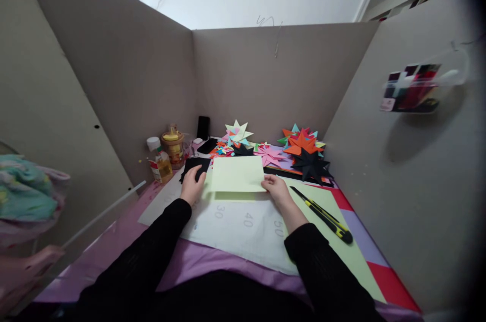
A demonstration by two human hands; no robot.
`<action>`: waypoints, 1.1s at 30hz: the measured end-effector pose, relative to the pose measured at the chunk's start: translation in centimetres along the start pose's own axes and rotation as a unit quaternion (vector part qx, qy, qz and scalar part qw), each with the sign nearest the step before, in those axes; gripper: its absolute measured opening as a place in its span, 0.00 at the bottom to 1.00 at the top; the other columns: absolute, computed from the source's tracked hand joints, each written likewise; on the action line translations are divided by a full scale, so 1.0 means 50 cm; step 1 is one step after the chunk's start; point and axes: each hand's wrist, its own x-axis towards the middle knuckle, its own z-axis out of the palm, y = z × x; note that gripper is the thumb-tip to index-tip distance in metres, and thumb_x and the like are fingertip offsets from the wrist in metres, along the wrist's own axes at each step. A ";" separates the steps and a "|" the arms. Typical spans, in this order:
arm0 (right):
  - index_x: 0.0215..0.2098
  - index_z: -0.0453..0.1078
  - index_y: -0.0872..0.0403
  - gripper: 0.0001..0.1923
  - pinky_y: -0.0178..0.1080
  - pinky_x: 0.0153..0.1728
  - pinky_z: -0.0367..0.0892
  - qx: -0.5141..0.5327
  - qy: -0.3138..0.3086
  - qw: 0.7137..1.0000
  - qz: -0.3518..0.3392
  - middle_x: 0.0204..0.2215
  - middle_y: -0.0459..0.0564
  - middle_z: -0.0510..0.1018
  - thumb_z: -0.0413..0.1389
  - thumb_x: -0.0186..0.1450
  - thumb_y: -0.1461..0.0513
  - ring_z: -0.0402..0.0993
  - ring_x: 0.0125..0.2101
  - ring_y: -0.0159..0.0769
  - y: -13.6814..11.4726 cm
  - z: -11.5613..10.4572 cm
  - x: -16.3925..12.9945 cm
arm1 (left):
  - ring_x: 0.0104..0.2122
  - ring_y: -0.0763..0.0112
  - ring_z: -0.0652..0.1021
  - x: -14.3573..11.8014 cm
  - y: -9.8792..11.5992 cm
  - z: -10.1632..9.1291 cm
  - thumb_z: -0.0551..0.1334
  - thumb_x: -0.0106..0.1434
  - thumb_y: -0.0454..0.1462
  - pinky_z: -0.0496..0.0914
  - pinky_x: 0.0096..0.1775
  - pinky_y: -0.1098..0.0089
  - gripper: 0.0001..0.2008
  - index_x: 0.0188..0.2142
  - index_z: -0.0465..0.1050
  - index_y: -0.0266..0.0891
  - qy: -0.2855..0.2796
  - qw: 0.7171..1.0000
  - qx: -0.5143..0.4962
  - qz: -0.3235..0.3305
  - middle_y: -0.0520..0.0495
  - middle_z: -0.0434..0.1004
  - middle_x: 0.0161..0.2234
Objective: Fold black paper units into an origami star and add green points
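Observation:
A pale yellow-green paper sheet (238, 174) is lifted slightly off the work surface in front of me. My right hand (276, 189) pinches its lower right corner. My left hand (193, 185) is beside the sheet's left edge with fingers apart and slightly curved. It rests over or just above a stack of black paper squares (196, 164); contact is hard to tell. Beneath the hands lies a white printed mat (235, 228) with large numbers. A yellow and black utility knife (324, 215) lies to the right on a larger pale green sheet (359, 258).
Folded paper stars, including an orange one (301, 144), a black one (311, 165) and a pink one (269, 155), sit at the back. Bottles (161, 162) and a jar (173, 150) stand back left. Grey panels (261, 79) enclose the table. Another person's hand (30, 266) holds a white stick at left.

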 end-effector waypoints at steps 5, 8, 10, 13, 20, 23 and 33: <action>0.41 0.70 0.57 0.14 0.38 0.31 0.71 0.078 0.105 0.991 0.012 0.33 0.48 0.77 0.61 0.59 0.57 0.74 0.31 0.37 0.010 -0.010 0.022 | 0.38 0.62 0.79 0.002 0.015 0.005 0.57 0.61 0.39 0.72 0.43 0.65 0.20 0.50 0.69 0.31 -0.075 0.994 0.026 -0.079 0.35 0.76 0.47; 0.52 0.66 0.56 0.17 0.47 0.42 0.71 0.122 0.165 0.979 0.016 0.49 0.53 0.72 0.54 0.67 0.58 0.73 0.43 0.40 0.010 -0.023 0.031 | 0.42 0.60 0.78 0.000 0.036 -0.004 0.55 0.62 0.41 0.70 0.45 0.65 0.19 0.50 0.70 0.34 -0.123 0.987 0.048 -0.093 0.36 0.75 0.47; 0.53 0.65 0.56 0.17 0.49 0.44 0.71 0.143 0.198 0.970 0.015 0.50 0.54 0.71 0.54 0.68 0.58 0.72 0.45 0.41 0.008 -0.034 0.034 | 0.46 0.53 0.77 -0.005 0.052 -0.013 0.57 0.61 0.43 0.69 0.47 0.60 0.21 0.51 0.69 0.34 -0.152 0.981 0.072 -0.101 0.33 0.72 0.49; 0.52 0.65 0.56 0.17 0.48 0.43 0.71 0.162 0.227 0.960 0.014 0.50 0.54 0.71 0.54 0.67 0.58 0.72 0.45 0.41 0.005 -0.046 0.035 | 0.48 0.41 0.74 -0.016 0.073 -0.021 0.64 0.52 0.44 0.67 0.46 0.54 0.33 0.56 0.63 0.34 -0.191 0.969 0.106 -0.117 0.26 0.66 0.53; 0.47 0.66 0.55 0.13 0.40 0.36 0.72 0.149 0.193 0.970 0.001 0.40 0.50 0.76 0.56 0.64 0.62 0.75 0.36 0.36 -0.008 -0.024 0.024 | 0.47 0.44 0.75 -0.017 0.086 -0.012 0.67 0.45 0.34 0.67 0.45 0.58 0.44 0.61 0.53 0.31 -0.230 0.960 0.047 -0.151 0.25 0.68 0.51; 0.38 0.67 0.54 0.12 0.32 0.24 0.69 0.119 0.116 0.986 0.004 0.25 0.43 0.76 0.58 0.54 0.67 0.73 0.23 0.31 -0.018 -0.003 0.009 | 0.43 0.53 0.77 -0.024 0.082 -0.009 0.63 0.48 0.31 0.69 0.41 0.64 0.41 0.62 0.53 0.32 -0.211 0.962 -0.029 -0.171 0.33 0.74 0.45; 0.23 0.65 0.52 0.07 0.31 0.13 0.57 -0.048 -0.105 0.991 0.070 0.09 0.37 0.65 0.53 0.45 0.68 0.61 0.10 0.29 -0.007 0.048 -0.039 | 0.29 0.65 0.79 -0.069 0.074 -0.034 0.58 0.57 0.41 0.73 0.31 0.68 0.15 0.39 0.76 0.34 -0.224 0.889 -0.312 -0.248 0.42 0.80 0.31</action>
